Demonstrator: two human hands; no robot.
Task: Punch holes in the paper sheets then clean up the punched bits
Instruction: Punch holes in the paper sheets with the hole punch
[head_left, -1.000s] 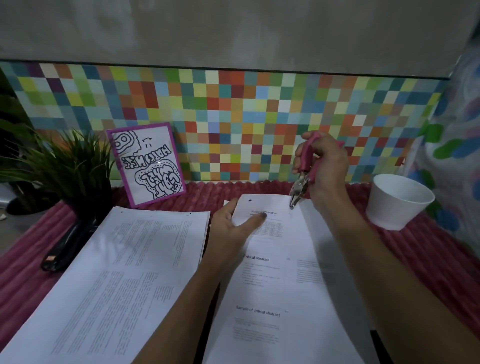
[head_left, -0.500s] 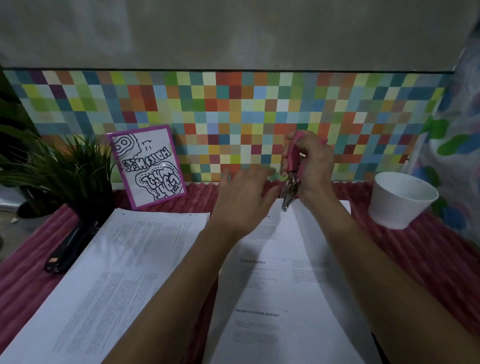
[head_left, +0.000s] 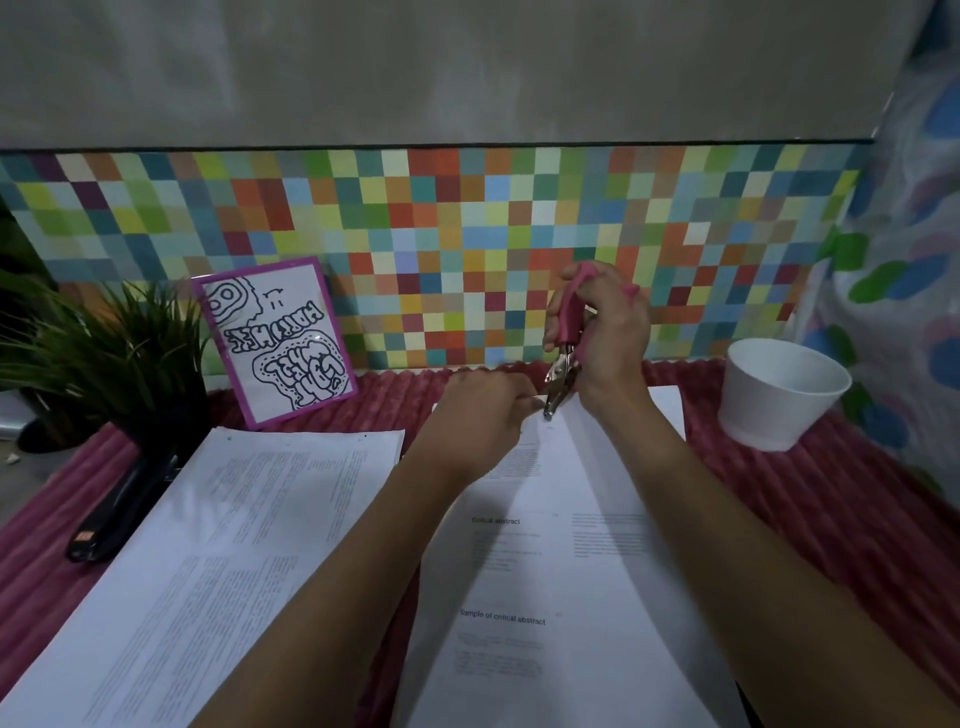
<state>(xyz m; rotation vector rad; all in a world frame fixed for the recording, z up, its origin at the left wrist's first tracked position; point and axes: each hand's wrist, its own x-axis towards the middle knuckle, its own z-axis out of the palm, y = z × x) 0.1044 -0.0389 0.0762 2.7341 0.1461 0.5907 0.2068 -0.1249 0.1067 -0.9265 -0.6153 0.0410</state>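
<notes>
Mat (head_left: 857, 509): two paper piles (head_left: 234, 545); one punch (head_left: 563, 358) in right fingers (head_left: 602, 306), sheet (head_left: 571, 571) in left fingers (head_left: 519, 395).

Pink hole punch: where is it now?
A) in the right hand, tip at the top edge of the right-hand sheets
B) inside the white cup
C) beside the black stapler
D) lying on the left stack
A: the right hand grips the pink hole punch, metal tip at the top edge of the sheets the left hand pinches.

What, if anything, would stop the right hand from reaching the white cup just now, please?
Likely nothing, so yes: only red mat and flat paper lie between the right hand and the white cup. It grips the pink hole punch, though, so grasping would be awkward.
</notes>
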